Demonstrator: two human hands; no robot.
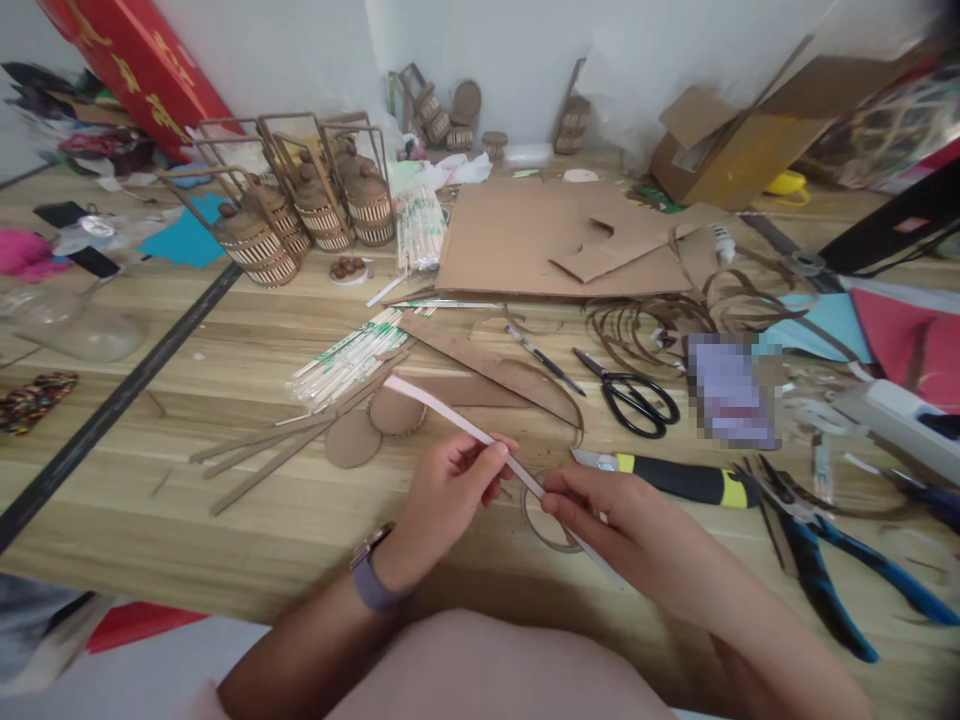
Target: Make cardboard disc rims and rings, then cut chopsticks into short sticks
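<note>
Both hands pinch a long white strip: the left hand near its middle, the right hand farther down. The strip slants above the table. A yellow and black knife lies near the right hand, just below black scissors.

A smartwatch with a smooth grey-purple strap circles the left wrist; its casing looks metallic, perhaps gold-toned, though blur obscures it. The top is plain, pale dusty pink. Both forearms are bare.
</note>
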